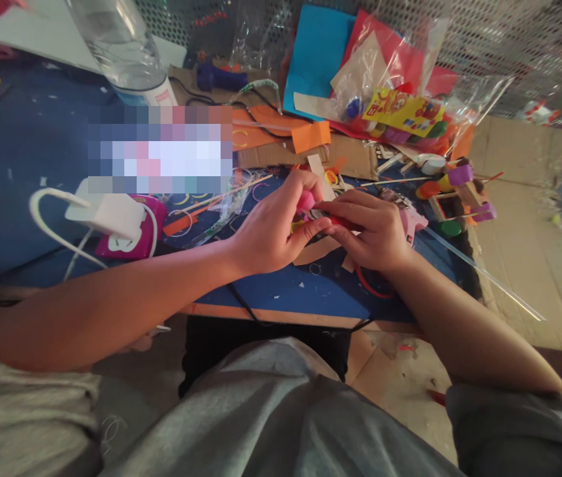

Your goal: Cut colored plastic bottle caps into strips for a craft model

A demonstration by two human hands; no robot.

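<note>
My left hand (278,228) is closed, its thumb and forefinger curled around a small bright pink rounded piece (305,201) that looks like soft clay. Close against it, my right hand (374,228) is closed around a red-handled tool (343,224) with a greyish tip; fingers hide most of it, so its kind cannot be made out. The two thumbs nearly meet over the table. A red curved strip (373,286) shows beneath my right palm. Beside that hand lies a pale pink piggy-like object (412,225), partly covered.
The blue table (281,291) carries paper scraps and sticks. To the left are a white charger (104,212) on a magenta socket block (159,215) and a water bottle (126,53). A small wooden model (459,195), a bag of coloured clay (404,116) and cardboard (523,232) lie right.
</note>
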